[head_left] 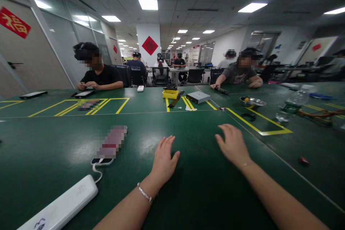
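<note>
On the green table [199, 187], in the head view, the left hand [163, 160] and the right hand [233, 145] both lie palm down with fingers spread and loose, gripping nothing. The thing nearest them is a phone [109, 145], lying flat a little to the left of the left hand and apart from it. A white cable [96, 170] runs from its near end towards a white power bank [61, 205] closer to the table edge. The phone looks like a thin, rigid slab, fairly light, with a smooth face that would likely be slippery and would not take a drop well. The long side edges seem the safest place to pinch it, and the plugged cable would probably tug on it if it is lifted far. The power bank appears heavier and stiff, with rounded corners. The phone's face is blurred out, so nothing on it can be read, and whether the cable is seated in the power bank cannot be told. The power bank runs off the lower left edge, and both forearms are cut off at the bottom. A small red object [304, 160] to the right is too small to identify. Across the table other people sit with their own hands at work, and the things before them are hard to make out.
</note>
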`<state>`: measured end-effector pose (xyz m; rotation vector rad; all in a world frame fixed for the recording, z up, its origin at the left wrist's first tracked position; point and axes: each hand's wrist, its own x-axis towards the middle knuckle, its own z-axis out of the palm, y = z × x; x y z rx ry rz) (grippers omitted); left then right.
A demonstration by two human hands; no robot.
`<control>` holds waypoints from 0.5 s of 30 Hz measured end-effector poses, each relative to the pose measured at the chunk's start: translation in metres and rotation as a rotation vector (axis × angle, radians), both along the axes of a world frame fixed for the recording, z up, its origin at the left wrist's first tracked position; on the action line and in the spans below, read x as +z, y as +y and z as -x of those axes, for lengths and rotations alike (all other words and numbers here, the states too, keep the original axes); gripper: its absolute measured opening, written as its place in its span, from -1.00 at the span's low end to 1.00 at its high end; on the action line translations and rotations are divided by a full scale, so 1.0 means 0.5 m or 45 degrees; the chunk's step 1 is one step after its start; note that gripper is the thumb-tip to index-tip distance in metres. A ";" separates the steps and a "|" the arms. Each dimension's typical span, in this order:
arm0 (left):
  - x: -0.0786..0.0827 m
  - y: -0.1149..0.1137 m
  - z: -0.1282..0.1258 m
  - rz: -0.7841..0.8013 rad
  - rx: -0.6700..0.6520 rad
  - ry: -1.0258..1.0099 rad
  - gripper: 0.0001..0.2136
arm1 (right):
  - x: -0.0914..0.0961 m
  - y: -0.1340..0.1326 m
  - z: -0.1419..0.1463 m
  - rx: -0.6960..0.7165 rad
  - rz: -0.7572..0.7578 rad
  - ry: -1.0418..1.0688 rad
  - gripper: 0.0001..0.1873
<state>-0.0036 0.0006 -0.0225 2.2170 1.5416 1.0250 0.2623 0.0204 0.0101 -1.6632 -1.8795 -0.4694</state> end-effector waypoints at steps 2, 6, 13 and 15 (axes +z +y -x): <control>0.003 -0.004 -0.001 0.002 -0.050 0.025 -0.55 | -0.022 -0.019 0.107 0.275 0.210 -0.031 -0.53; 0.000 -0.007 -0.004 0.093 -0.171 0.093 -0.58 | -0.067 -0.069 0.221 0.624 0.565 -0.112 -0.52; 0.002 -0.006 0.002 0.201 -0.176 0.059 -0.56 | -0.029 -0.007 0.056 0.219 0.483 -0.157 -0.56; 0.004 -0.007 0.004 0.221 -0.180 0.041 -0.55 | -0.011 0.012 -0.054 -0.224 0.427 -0.117 -0.55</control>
